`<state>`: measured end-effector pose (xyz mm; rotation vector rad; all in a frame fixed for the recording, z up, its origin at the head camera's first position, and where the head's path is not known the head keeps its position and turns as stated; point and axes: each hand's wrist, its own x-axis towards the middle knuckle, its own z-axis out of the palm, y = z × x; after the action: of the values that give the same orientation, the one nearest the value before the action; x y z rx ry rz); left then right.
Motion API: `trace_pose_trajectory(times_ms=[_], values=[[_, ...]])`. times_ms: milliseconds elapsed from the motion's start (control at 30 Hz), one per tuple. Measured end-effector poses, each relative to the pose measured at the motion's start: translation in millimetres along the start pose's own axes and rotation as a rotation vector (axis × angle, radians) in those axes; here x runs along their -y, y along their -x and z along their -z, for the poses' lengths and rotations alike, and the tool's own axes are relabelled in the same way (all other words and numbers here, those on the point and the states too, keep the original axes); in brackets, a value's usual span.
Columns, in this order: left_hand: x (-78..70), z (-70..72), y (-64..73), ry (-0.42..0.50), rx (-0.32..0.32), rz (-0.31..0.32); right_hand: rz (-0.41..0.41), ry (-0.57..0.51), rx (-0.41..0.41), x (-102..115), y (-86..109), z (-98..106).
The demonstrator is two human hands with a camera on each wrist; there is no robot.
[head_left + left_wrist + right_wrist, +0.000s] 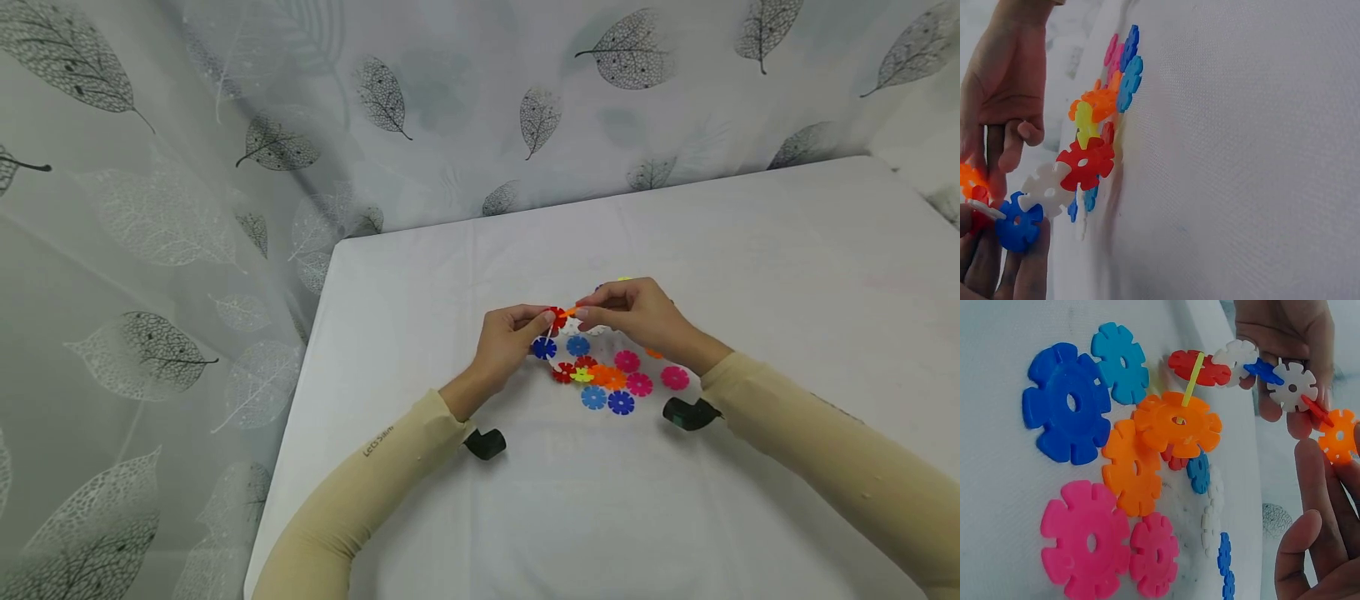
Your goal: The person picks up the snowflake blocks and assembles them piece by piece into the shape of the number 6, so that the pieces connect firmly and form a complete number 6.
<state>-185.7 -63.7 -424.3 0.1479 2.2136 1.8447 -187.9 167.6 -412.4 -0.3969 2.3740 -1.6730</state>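
Note:
A chain of notched plastic discs hangs between the hands, with white discs (1293,387), a blue disc (1017,222), a red disc (1088,164) and a yellow disc (1086,124) slotted edge to edge. My left hand (513,342) pinches the chain near its upper end, at a small red disc (557,317). My right hand (637,317) pinches an orange disc (1338,436), which meets that red disc at its edge; how deep the slots sit is hard to tell. The chain's lower end reaches another orange disc (1177,424) close to the table.
Loose discs lie below the hands: pink discs (675,377), a dark blue disc (621,403), a light blue disc (593,397) and several others. White cloth covers the table (420,500). A leaf-patterned curtain (450,108) hangs behind and at the left.

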Motion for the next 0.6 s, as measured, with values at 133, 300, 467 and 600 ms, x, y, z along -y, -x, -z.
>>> trace_pose_trajectory(times_ms=[133, 300, 467, 600], values=[[0.3, 1.1, -1.0, 0.038, -0.002, 0.038, -0.013, 0.063, -0.008, 0.9, 1.0, 0.7], [1.2, 2.4, -2.1, 0.082, -0.007, 0.074, 0.002, 0.074, -0.026, 1.7, 2.2, 6.3], [0.0, 2.5, -1.8, 0.088, -0.008, 0.089, 0.004, 0.063, -0.116, 1.8, 4.8, 16.8], [-1.5, 2.1, -1.1, 0.091, -0.004, 0.096, -0.045, 0.044, -0.225, 0.2, 6.8, 26.7]])
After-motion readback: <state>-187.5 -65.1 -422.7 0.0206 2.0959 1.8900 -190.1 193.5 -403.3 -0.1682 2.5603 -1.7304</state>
